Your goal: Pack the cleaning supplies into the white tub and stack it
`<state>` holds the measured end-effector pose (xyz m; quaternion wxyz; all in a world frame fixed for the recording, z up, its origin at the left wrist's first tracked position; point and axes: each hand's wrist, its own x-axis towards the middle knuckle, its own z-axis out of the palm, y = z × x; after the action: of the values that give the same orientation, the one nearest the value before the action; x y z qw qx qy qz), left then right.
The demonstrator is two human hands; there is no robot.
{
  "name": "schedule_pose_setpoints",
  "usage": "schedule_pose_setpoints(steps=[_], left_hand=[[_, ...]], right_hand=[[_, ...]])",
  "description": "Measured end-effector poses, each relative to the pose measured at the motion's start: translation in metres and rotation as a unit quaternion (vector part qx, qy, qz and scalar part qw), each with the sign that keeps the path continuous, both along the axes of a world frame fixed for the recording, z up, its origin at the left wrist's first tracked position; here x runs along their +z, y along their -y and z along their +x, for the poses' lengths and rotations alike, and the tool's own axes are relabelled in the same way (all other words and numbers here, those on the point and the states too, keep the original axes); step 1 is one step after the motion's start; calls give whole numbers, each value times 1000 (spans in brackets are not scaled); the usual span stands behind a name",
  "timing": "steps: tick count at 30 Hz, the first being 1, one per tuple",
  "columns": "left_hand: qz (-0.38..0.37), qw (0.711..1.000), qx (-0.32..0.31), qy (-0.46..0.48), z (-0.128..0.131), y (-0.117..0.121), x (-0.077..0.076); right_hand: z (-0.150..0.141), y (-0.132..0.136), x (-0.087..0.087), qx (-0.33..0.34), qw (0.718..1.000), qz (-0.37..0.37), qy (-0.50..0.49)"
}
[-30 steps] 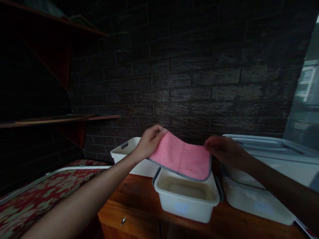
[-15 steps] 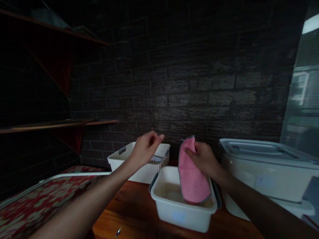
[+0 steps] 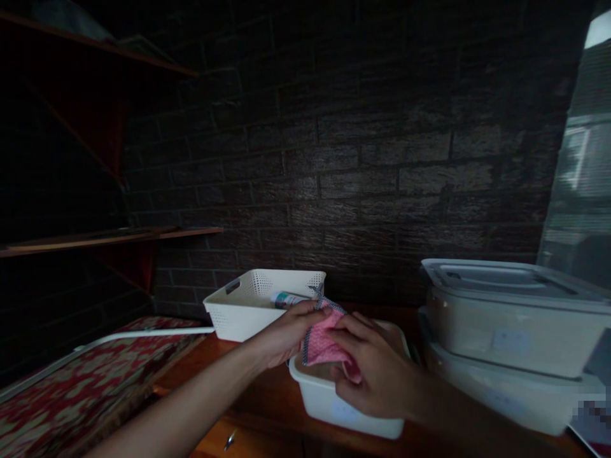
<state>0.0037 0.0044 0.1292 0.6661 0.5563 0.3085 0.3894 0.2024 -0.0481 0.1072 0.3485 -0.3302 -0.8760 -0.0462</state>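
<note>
A pink cloth (image 3: pixel 321 340) with a dark stitched edge is bunched between both hands. My left hand (image 3: pixel 286 334) pinches its upper left side, thumb on top. From the right, my right hand (image 3: pixel 375 366) grips the other side with curled fingers. Both hands are above a white plastic tub (image 3: pixel 344 410) on the wooden cabinet top, and they hide much of its opening. Behind my left hand stands a white perforated basket (image 3: pixel 229 318), in which a white and teal tube-like item (image 3: pixel 286 299) lies.
Two lidded storage boxes are stacked at the right, the upper box (image 3: pixel 506 331) under a grey lid. A red patterned cloth surface (image 3: pixel 62 388) with a white rail (image 3: pixel 157 333) lies left. Wooden shelves (image 3: pixel 119 238) jut from the dark brick wall (image 3: pixel 344 159).
My left hand has come down and right and taken hold of the cloth. The cloth, hanging from my right hand before, is now gathered lower between both hands.
</note>
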Motion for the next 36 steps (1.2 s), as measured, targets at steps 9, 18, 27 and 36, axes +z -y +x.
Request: schedule_pose_setpoints(steps=[9, 18, 27, 36], left_hand=[[71, 995, 32, -58, 3, 12, 8], [150, 982, 91, -63, 8, 16, 13], [283, 941, 136, -126, 3, 34, 33], [335, 916, 125, -183, -2, 19, 48]], right_hand=[[16, -21, 7, 30, 968, -92, -233], [5, -34, 8, 200, 872, -247, -373], [6, -38, 8, 143, 884, -252, -366], [17, -34, 7, 99, 925, -253, -267]])
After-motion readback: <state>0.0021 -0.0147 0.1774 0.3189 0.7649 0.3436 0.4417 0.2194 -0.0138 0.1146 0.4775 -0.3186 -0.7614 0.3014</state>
